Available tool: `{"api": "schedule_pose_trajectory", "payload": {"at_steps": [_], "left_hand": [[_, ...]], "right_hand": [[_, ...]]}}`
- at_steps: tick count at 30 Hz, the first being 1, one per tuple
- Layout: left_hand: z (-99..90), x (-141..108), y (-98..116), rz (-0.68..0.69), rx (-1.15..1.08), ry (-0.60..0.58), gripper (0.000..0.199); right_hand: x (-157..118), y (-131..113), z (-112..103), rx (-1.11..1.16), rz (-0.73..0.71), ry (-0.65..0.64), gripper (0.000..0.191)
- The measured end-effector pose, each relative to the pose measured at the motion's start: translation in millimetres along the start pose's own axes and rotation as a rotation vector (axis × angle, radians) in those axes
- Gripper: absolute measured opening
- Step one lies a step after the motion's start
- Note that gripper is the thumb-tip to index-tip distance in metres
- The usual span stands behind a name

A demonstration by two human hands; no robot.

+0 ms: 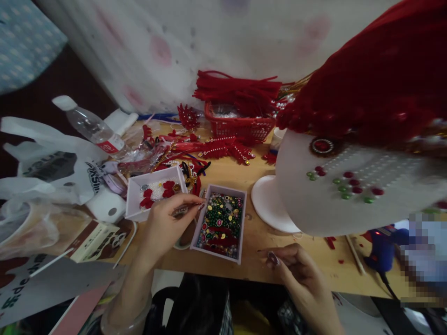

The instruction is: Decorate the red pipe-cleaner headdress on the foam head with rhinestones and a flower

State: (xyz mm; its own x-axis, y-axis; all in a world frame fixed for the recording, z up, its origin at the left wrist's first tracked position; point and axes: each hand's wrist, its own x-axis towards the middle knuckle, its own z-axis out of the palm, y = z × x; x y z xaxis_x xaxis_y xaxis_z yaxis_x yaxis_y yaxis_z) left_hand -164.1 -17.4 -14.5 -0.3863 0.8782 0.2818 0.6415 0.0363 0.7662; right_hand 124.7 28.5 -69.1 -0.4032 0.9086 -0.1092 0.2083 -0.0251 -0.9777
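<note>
My left hand [174,218] is closed in a pinch at the left rim of a white box [243,223] filled with green, gold and red beads; what its fingertips hold is too small to name. To the right of that box, my right hand [296,274] hovers near the table's front edge, thumb and fingers pinched together, with nothing I can make out between them. A second white box [132,197] with white beads and red pieces sits behind my left hand. On the right stands a white head form [307,200] wearing a red headdress [377,74] with hanging bead strands.
A red basket [240,128] of red strips stands at the back. At the left are a plastic bottle [91,123], white bags [52,163] and a carton [92,242]. A blue glue gun [380,251] and a thin stick [355,255] lie at the right.
</note>
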Motion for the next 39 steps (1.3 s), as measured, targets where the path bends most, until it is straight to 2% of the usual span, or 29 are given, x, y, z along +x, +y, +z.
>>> {"api": "schedule_pose_trajectory", "payload": {"at_steps": [5,10,12,14,16,18,20,22,25,27,30,33,36,39], "left_hand": [[-2.2,-10,-5,-0.110,-0.072,0.019,0.013],[5.5,-13,-6,-0.152,-0.121,-0.039,0.014],[10.1,-13,-8,-0.140,-0.125,-0.059,0.013],[14.2,-12,-10,-0.138,-0.155,-0.088,0.013],[16.6,-12,-13,-0.148,-0.203,-0.086,0.013],[16.9,-14,-16,-0.172,-0.241,-0.034,0.012],[15.5,-17,-18,-0.191,-0.262,0.012,0.012],[13.2,-21,-21,-0.192,-0.271,0.011,0.012],[10.2,-27,-25,-0.161,-0.237,-0.015,0.016],[9.2,-30,-27,-0.147,-0.209,-0.004,0.021],[9.0,-34,-25,-0.167,-0.248,0.017,0.025],[8.7,-37,-22,-0.197,-0.302,0.017,0.024],[6.9,-42,-21,-0.242,-0.306,0.022,0.022],[3.7,-46,-25,-0.269,-0.279,0.014,0.021]], "right_hand": [[12,-8,7,-0.142,-0.174,-0.053,0.011],[30,-38,14,-0.338,-0.405,-0.167,0.026],[41,-54,25,-0.446,-0.529,-0.302,0.034],[54,-68,41,-0.581,-0.615,-0.568,0.040],[66,-76,59,-0.771,-0.582,-0.784,0.038],[75,-80,73,-0.919,-0.484,-0.871,0.034],[81,-80,76,-0.984,-0.392,-0.844,0.033],[85,-80,71,-0.976,-0.362,-0.722,0.035],[85,-82,54,-0.858,-0.396,-0.495,0.038],[83,-85,46,-0.785,-0.433,-0.445,0.040],[78,-92,47,-0.802,-0.478,-0.542,0.034],[77,-95,59,-0.896,-0.515,-0.689,0.023],[80,-90,71,-1.027,-0.534,-0.830,0.016],[85,-84,76,-1.124,-0.552,-0.912,0.011]]}}
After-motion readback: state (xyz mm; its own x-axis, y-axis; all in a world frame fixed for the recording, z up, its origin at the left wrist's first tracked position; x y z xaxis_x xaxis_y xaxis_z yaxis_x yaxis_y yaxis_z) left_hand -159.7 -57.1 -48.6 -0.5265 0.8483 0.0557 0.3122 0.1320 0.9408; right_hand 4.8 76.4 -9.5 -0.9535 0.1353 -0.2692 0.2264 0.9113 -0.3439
